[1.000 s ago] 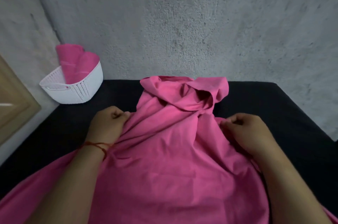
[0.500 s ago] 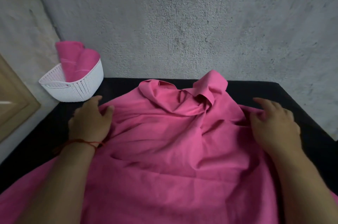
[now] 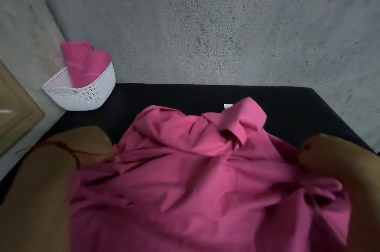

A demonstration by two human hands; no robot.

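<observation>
A large crumpled pink cloth is spread over the black table and runs down to the near edge of the view. A small white tag shows at its bunched far end. My left hand, blurred, with a red thread at the wrist, holds the cloth's left edge. My right hand, also blurred, has its fingers curled on the cloth's right edge. Both hands are close to the camera and apart, with the cloth between them.
A white perforated basket stands at the table's far left corner with two rolled pink cloths upright in it. A rough grey wall backs the table. A beige wooden panel is on the left.
Both hands moved outward over the cloth, then pulled back toward me with its edges. The cloth's bunched far end shifted right and the white tag came into view.
</observation>
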